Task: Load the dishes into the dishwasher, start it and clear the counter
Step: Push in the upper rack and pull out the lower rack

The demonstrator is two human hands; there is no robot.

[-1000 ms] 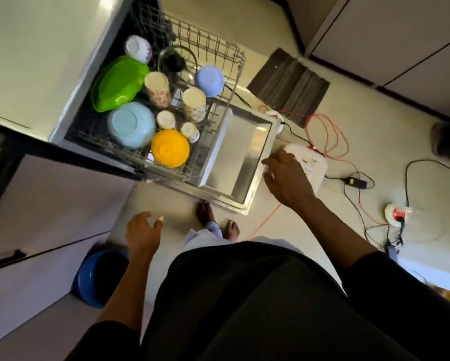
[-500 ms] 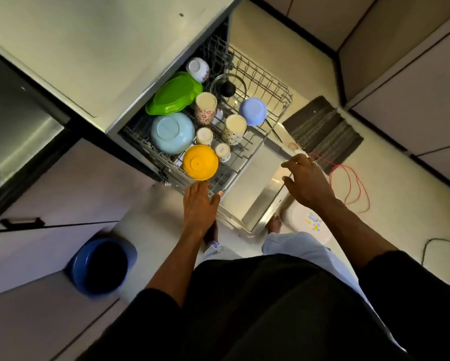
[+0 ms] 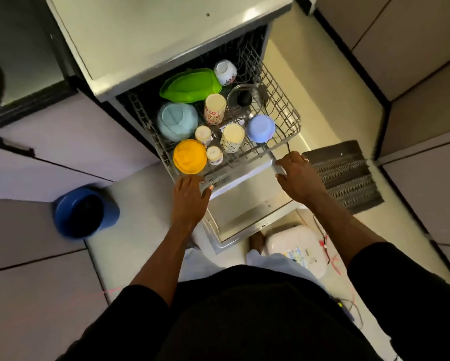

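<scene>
The left hand (image 3: 190,196) has come forward to the front rail of the rack (image 3: 283,105), and the right hand (image 3: 296,178) is now at its right corner. The dishwasher (image 3: 182,63) is open, with its door (image 3: 244,204) flat and the rack pulled out over it. The rack holds a green dish (image 3: 190,86), a pale blue bowl (image 3: 177,121), a yellow bowl (image 3: 190,156) and cups (image 3: 214,109). The right hand grips the rail. The left hand touches it, but I cannot tell if it grips. Loading seems finished. Pushing in, closing, starting and clearing the desk remain.
</scene>
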